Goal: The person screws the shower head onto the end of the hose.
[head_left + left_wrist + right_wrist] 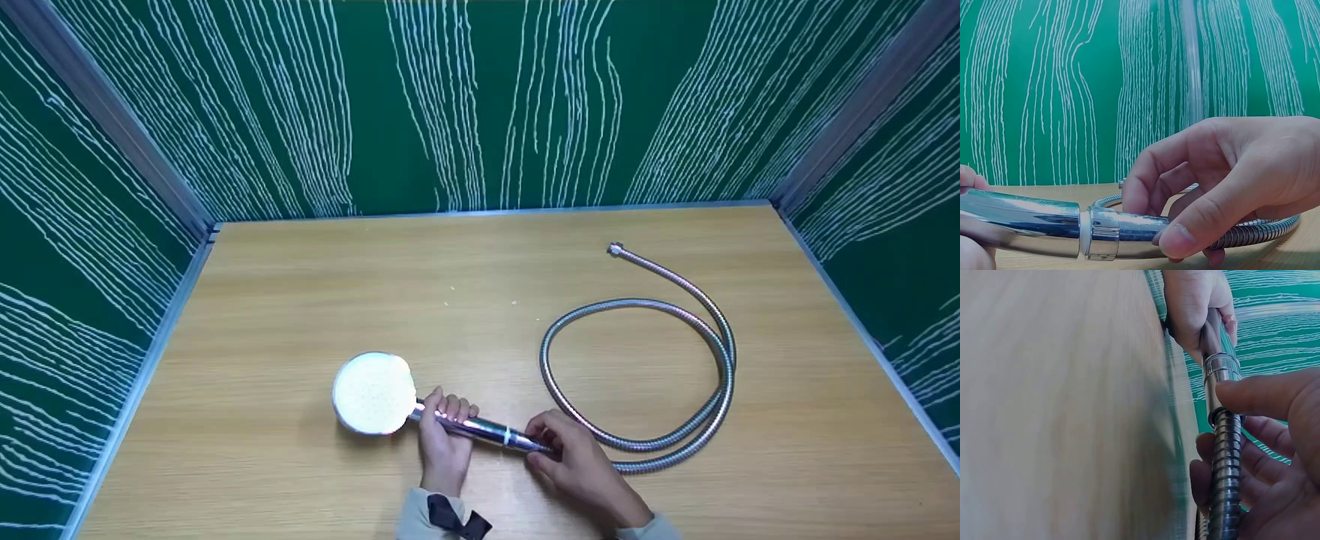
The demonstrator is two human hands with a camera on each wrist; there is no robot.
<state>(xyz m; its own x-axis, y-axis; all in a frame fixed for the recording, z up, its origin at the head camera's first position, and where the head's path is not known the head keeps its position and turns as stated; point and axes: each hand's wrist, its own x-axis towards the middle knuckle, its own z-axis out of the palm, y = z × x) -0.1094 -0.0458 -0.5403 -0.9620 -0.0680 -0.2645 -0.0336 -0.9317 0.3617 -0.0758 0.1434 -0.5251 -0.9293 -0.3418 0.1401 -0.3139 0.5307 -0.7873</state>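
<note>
A chrome shower head with a round white face (373, 394) is held over the table, its handle (484, 430) pointing right. My left hand (447, 446) grips the handle near the head, fingers wrapped over it. At the handle's lower end, my right hand (581, 457) pinches the hose's smooth chrome connector (1134, 233) between thumb and fingers. A narrow white ring (1084, 233) shows between handle and connector in the left wrist view. The ribbed metal hose (1226, 472) runs out of the connector past my right fingers.
The hose lies in a loop (637, 303) on the wooden table (337, 285), its free end with a nut (615, 248) toward the back. Green walls with white streaks (367, 112) enclose the back and sides. Small white specks lie mid-table.
</note>
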